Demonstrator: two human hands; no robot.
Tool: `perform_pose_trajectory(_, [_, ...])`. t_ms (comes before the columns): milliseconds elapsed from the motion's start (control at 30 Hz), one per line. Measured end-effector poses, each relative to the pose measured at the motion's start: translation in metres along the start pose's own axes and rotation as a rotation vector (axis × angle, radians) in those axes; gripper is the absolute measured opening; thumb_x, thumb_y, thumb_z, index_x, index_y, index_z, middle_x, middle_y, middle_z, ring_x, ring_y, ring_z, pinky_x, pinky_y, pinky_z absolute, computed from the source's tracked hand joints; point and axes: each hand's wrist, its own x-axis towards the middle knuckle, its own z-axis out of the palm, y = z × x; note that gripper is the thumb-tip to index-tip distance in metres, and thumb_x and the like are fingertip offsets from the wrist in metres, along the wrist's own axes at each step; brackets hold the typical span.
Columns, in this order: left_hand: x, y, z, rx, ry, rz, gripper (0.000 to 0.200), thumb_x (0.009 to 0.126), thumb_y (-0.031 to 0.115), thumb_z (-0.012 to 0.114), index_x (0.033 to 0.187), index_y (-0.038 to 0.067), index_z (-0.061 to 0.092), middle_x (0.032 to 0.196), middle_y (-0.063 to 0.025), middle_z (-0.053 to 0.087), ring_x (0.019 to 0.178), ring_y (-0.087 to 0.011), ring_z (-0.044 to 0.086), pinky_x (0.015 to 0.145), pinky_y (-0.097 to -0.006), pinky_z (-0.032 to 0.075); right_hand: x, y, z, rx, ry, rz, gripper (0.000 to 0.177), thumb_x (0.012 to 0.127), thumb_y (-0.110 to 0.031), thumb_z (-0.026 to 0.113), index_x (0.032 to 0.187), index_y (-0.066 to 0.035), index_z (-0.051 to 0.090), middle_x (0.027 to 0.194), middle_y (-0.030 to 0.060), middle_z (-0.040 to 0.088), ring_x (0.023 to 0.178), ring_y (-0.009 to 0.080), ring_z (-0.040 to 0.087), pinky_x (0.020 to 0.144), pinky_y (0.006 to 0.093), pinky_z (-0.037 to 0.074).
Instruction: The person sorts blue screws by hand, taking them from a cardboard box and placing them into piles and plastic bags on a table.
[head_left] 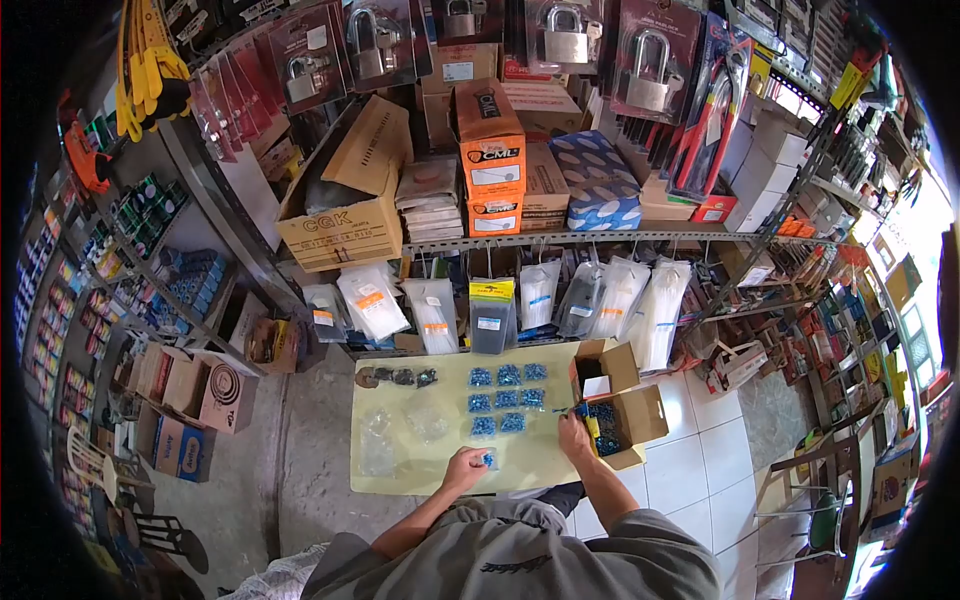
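Observation:
My left hand (pixel 464 469) is closed on a small clear plastic bag (pixel 489 460) with a few blue pieces in it, low over the pale yellow table (pixel 530 470). At the near left edge of an open cardboard box (pixel 640 410) is my right hand (pixel 575 438), its fingers drawn together. Something small and blue shows at those fingertips, too small to name. Inside the box lie many dark blue small parts (pixel 607 440), with a yellow item (pixel 592 427) beside my hand. Filled bags of blue pieces (pixel 509 398) sit in rows ahead of my hands.
Clear plastic bags (pixel 378 445) lie at the table's left, below several dark packets (pixel 403 377). A second open box (pixel 610 368) adjoins the first. Hanging packs of cable ties (pixel 436 312) and a shelf of boxes (pixel 490 160) border the far side.

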Motion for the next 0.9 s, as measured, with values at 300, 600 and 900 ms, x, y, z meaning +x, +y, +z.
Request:
perform_pose_trajectory(300, [-0.001, -0.006, 0.001, 0.007, 0.024, 0.025, 0.036, 0.071, 0.005, 0.07, 0.106, 0.005, 0.067, 0.096, -0.0114, 0.062, 0.073, -0.0168, 0.065, 0.067, -0.0277, 0.052, 0.014, 0.0, -0.005, 0.21, -0.152, 0.103, 0.018, 0.075, -0.001, 0.056, 0.092, 0.002, 0.059, 0.1, 0.021, 0.058, 0.091, 0.0327, 0.061, 0.076, 0.0391, 0.053])
perform_pose_trajectory(600, [0.002, -0.007, 0.003, -0.034, 0.025, -0.051, 0.036, 0.072, 0.003, 0.07, 0.108, 0.004, 0.066, 0.094, -0.0097, 0.06, 0.071, -0.0162, 0.065, 0.065, -0.0269, 0.052, -0.001, -0.092, -0.068, 1.089, 0.079, 0.162, 0.018, 0.073, -0.006, 0.069, 0.089, 0.0, 0.066, 0.077, 0.0128, 0.069, 0.072, 0.0182, 0.068, 0.067, 0.0289, 0.054])
perform_pose_trajectory(900, [0.008, -0.002, 0.0, -0.078, -0.005, -0.122, 0.039, 0.071, -0.001, 0.071, 0.109, 0.0, 0.064, 0.095, -0.0094, 0.06, 0.072, -0.0152, 0.065, 0.065, -0.0267, 0.052, -0.022, -0.136, -0.057, 1.24, -0.127, 0.077, 0.018, 0.077, -0.007, 0.07, 0.091, 0.001, 0.064, 0.079, 0.0077, 0.068, 0.071, 0.0107, 0.065, 0.067, 0.0255, 0.054])
